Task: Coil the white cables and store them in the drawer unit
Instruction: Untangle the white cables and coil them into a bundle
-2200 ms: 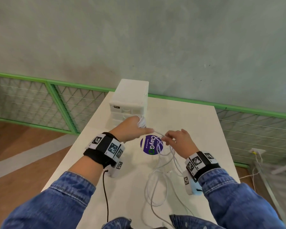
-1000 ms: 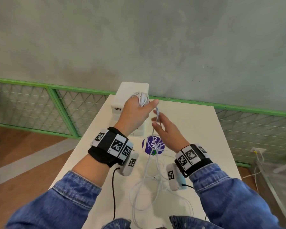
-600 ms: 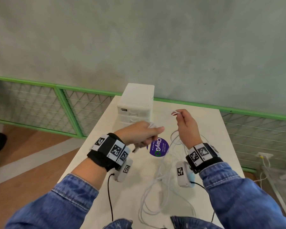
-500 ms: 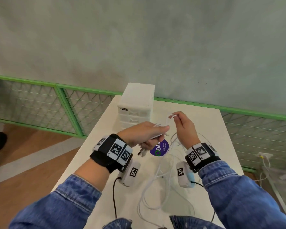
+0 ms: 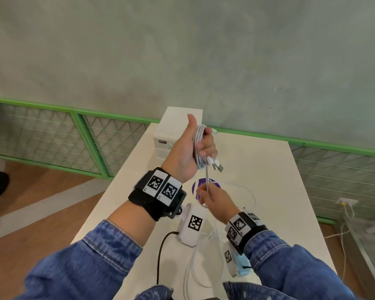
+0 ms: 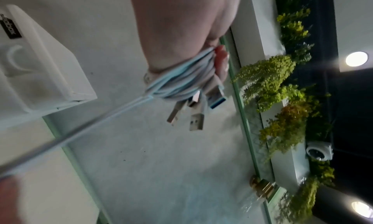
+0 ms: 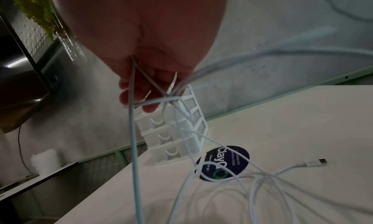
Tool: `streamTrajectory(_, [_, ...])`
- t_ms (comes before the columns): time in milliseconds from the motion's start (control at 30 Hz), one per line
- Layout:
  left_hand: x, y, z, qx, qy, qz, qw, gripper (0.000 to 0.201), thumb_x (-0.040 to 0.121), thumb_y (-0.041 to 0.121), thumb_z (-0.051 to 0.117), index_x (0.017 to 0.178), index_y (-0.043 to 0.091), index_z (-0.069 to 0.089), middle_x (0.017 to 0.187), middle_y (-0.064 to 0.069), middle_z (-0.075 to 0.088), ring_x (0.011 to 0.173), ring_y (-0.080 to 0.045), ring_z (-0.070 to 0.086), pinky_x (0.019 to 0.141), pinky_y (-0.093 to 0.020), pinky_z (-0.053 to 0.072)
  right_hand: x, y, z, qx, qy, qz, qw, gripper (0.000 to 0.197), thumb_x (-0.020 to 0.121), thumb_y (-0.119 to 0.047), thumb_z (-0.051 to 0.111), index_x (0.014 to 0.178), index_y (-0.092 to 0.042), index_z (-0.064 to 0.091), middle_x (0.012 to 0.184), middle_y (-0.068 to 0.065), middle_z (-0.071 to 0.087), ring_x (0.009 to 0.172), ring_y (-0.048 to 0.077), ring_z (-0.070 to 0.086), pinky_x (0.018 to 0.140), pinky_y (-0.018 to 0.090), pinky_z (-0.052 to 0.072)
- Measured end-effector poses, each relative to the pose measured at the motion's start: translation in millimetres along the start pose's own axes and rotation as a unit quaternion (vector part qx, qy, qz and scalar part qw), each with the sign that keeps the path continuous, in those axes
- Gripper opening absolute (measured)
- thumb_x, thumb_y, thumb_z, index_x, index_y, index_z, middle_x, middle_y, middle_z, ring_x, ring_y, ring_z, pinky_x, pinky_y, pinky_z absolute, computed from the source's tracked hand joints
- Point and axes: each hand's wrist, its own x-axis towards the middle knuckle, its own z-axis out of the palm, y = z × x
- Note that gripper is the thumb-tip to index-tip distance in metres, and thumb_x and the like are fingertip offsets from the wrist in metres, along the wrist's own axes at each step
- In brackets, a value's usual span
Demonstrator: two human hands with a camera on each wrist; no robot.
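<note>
My left hand [image 5: 193,154] is raised, thumb up, and grips a coil of white cables [image 5: 200,146] wound round its fingers; several USB plugs [image 6: 193,114] hang from the coil [image 6: 181,82]. A taut strand [image 5: 207,179] runs down to my right hand [image 5: 210,197], which pinches the cables [image 7: 133,115] just above the table. Loose loops [image 5: 204,267] lie on the white table [image 5: 268,191] near me, one plug end [image 7: 315,162] flat on it. The white drawer unit [image 5: 178,128] stands at the far left of the table, behind my left hand, its drawers [image 7: 171,139] closed.
A round purple sticker [image 5: 200,186] marks the table under my right hand. A green mesh fence [image 5: 74,135] runs behind and left of the table, below a grey wall. Another white cable [image 5: 344,224] hangs at a floor socket on the right.
My left hand has risen and turned thumb up with the coil. My right hand has dropped from beside the drawer unit to low over the sticker, drawing a strand taut.
</note>
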Motion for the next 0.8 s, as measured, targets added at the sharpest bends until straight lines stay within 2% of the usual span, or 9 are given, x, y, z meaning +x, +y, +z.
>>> streamTrajectory(133, [12.3,5.0,-0.4,-0.054,0.047,0.082,0.994,0.047,0.100,0.048,0.024,0.082,0.011,0.048,0.050,0.003,0.040,0.043,-0.010,0.038,0.060,-0.025,0.032,-5.9,2.0,9.4,-0.051,-0.050,-0.012,0.997,0.024,0.090,-0.013,0.049,0.081,-0.035,0.045,0.081,-0.018,0.054,0.072,-0.003,0.049,0.072,0.019,0.035])
streamTrajectory(233, [17.8,7.5,-7.6,-0.016,0.116,0.134,0.984,0.038,0.101,0.042,0.027,0.088,0.012,0.047,0.053,0.003,0.044,0.047,-0.011,0.042,0.058,-0.024,0.035,-6.2,0.8,11.0,-0.056,-0.056,-0.027,0.996,0.021,0.085,-0.006,0.051,0.094,-0.025,0.055,0.091,-0.008,0.064,0.082,0.010,0.057,0.072,0.014,0.039])
streamTrajectory(300, [21.2,7.3,-14.8,0.031,0.159,0.169,0.972,0.032,0.101,0.037,0.030,0.089,0.014,0.047,0.053,0.004,0.048,0.048,-0.011,0.044,0.055,-0.023,0.038,-6.4,0.8,9.5,-0.055,-0.056,-0.041,0.996,0.028,0.081,-0.004,0.053,0.105,-0.019,0.057,0.099,-0.002,0.067,0.093,0.016,0.061,0.083,0.022,0.046])
streamTrajectory(367, [25.6,4.8,-24.9,0.116,0.190,0.219,0.950,0.027,0.102,0.029,0.033,0.084,0.015,0.047,0.053,0.005,0.050,0.049,-0.011,0.045,0.053,-0.024,0.038,-7.1,-0.9,6.7,-0.049,-0.074,-0.043,0.995,0.034,0.078,-0.004,0.054,0.105,-0.024,0.056,0.104,-0.002,0.067,0.099,0.016,0.061,0.090,0.029,0.048])
streamTrajectory(467, [30.5,-6.2,-50.0,0.340,0.206,0.266,0.878,0.022,0.101,0.021,0.038,0.087,0.009,0.049,0.063,-0.003,0.050,0.056,-0.014,0.047,0.059,-0.029,0.042,-7.2,-5.8,0.9,-0.029,-0.099,-0.052,0.993,0.039,0.075,-0.001,0.051,0.088,-0.038,0.052,0.098,-0.009,0.066,0.096,0.011,0.061,0.091,0.033,0.050])
streamTrajectory(567, [26.1,-16.3,-70.4,0.600,0.154,0.166,0.767,0.028,0.098,0.031,0.043,0.101,0.005,0.053,0.088,-0.010,0.058,0.079,-0.024,0.056,0.078,-0.037,0.047,-2.0,-9.0,-12.1,-0.019,-0.046,-0.069,0.996,0.041,0.070,0.007,0.042,0.082,-0.031,0.055,0.080,-0.011,0.064,0.083,0.009,0.058,0.081,0.029,0.048])
streamTrajectory(667, [15.6,-24.4,-74.8,0.769,0.071,0.010,0.635,0.040,0.099,0.037,0.040,0.067,0.012,0.042,0.058,-0.004,0.045,0.053,-0.022,0.044,0.052,-0.033,0.034,5.1,-10.1,-28.7,-0.040,0.000,-0.078,0.996,0.025,0.069,-0.003,0.040,0.078,-0.016,0.060,0.073,-0.001,0.060,0.072,0.015,0.050,0.066,0.029,0.040])
streamTrajectory(733, [13.1,-31.2,-75.4,0.786,0.031,-0.048,0.615,0.046,0.099,0.038,0.039,0.059,0.015,0.033,0.053,-0.001,0.034,0.048,-0.018,0.035,0.049,-0.031,0.026,8.5,-5.4,-35.0,-0.065,0.006,-0.074,0.995,0.030,0.066,-0.011,0.037,0.079,-0.017,0.063,0.073,0.004,0.056,0.071,0.019,0.048,0.064,0.030,0.034])
streamTrajectory(800, [12.7,-38.5,-75.3,0.773,-0.018,-0.084,0.628,0.052,0.095,0.046,0.044,0.056,0.014,0.031,0.053,-0.003,0.031,0.049,-0.020,0.032,0.050,-0.032,0.025,10.2,1.5,-37.4,-0.101,0.005,-0.069,0.993,0.036,0.068,-0.011,0.037,0.087,-0.013,0.068,0.077,0.013,0.059,0.076,0.027,0.052,0.068,0.031,0.035])
